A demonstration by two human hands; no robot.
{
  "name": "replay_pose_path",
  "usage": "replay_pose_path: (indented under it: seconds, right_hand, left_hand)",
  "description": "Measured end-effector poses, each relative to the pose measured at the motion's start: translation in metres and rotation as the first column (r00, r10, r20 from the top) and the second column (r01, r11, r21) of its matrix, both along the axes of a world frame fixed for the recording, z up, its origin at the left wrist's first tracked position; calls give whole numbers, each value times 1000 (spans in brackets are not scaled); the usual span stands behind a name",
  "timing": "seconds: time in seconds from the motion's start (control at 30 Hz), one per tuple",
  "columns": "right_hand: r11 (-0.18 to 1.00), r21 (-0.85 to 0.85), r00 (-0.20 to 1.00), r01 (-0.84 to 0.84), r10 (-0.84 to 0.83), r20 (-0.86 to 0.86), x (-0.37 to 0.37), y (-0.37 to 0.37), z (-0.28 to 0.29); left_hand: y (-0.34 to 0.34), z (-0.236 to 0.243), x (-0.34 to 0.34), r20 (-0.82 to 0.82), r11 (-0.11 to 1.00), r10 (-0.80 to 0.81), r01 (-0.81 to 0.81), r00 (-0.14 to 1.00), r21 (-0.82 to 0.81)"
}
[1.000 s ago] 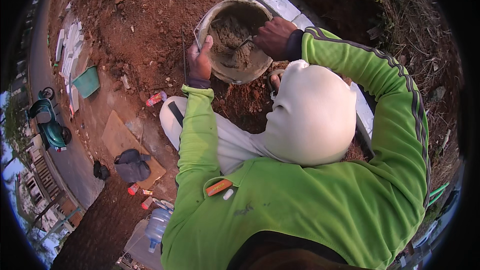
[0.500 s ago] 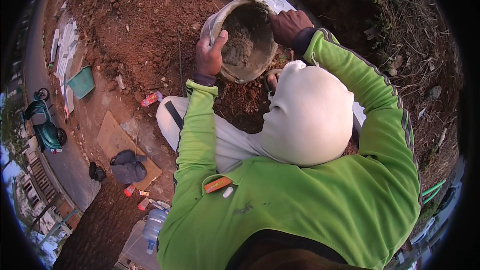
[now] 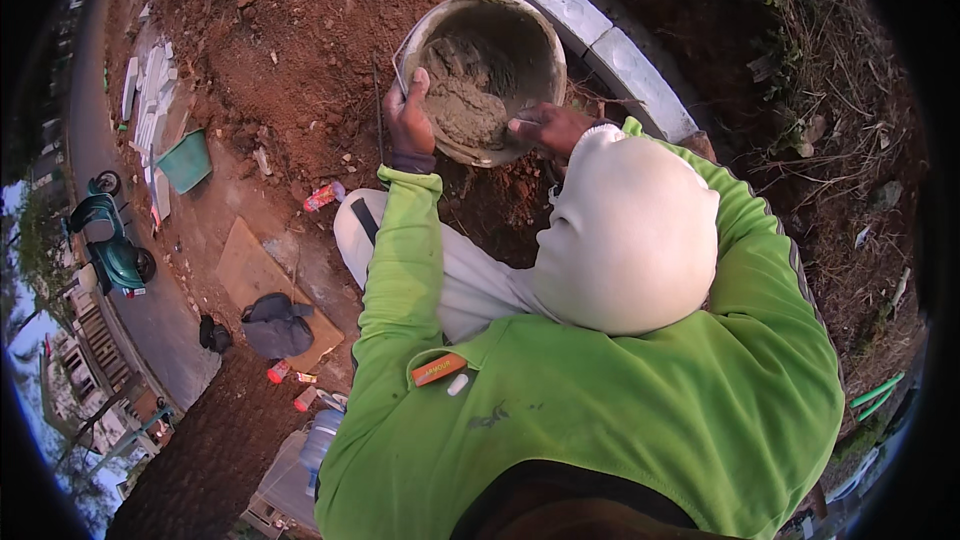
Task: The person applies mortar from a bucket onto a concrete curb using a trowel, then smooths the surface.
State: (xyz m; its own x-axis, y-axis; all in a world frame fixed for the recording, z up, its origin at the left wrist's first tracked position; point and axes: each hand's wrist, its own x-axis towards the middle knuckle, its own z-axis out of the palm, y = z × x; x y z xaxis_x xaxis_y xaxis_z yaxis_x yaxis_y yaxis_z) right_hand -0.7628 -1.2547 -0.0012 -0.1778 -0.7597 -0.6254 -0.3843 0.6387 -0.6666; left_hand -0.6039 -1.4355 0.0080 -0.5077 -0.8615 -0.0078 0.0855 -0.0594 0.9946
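A round bucket (image 3: 548,45) with a mortar-smeared wall stands tilted in front of me, its mouth facing me. Grey wet mortar (image 3: 466,112) lies heaped inside, mostly toward the near side. My left hand (image 3: 411,122) is closed on the bucket's left rim, thumb over the edge. At the near right rim is my right hand (image 3: 556,128), its fingers curled closed beside the mortar. What it holds, if anything, I cannot make out. My bent knee in pale trousers (image 3: 630,230) rises just below the right hand and hides part of that forearm.
Pale concrete kerb blocks (image 3: 640,80) curve past the bucket's right side. Loose red soil (image 3: 300,70) lies to the left, with a green tub (image 3: 185,161), a brown board (image 3: 262,270) and a dark bag (image 3: 277,326). A green scooter (image 3: 110,240) stands on the road.
My right hand has moved from the bucket's upper right rim down to its near right side. The mortar inside looks more heaped and spread. My left hand keeps its grip on the rim.
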Motion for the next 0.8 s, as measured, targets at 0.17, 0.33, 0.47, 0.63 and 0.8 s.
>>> replay_pose_path:
  seconds: [0.17,0.33,0.47,0.63,0.8]
  right_hand:
    - [944,-66,913,324,-294,282,10,37,-6]
    - [939,-247,739,239,-11,673,-47,41,48]
    - [919,-302,855,253,-66,514,-86,51,75]
    - [882,-93,771,461,-347,534,-140,39,127]
    - [786,-336,821,519,-350,451,-200,-65,94]
  left_hand:
    - [15,5,-19,62,999,34,-32,997,-25]
    - [11,18,-11,161,998,32,-22,986,-66]
    - [-4,-13,24,254,993,115,-113,960,-22]
    - [-3,-17,40,299,982,159,-181,941,46]
    - [-17,-10,23,220,997,44,-57,975,54]
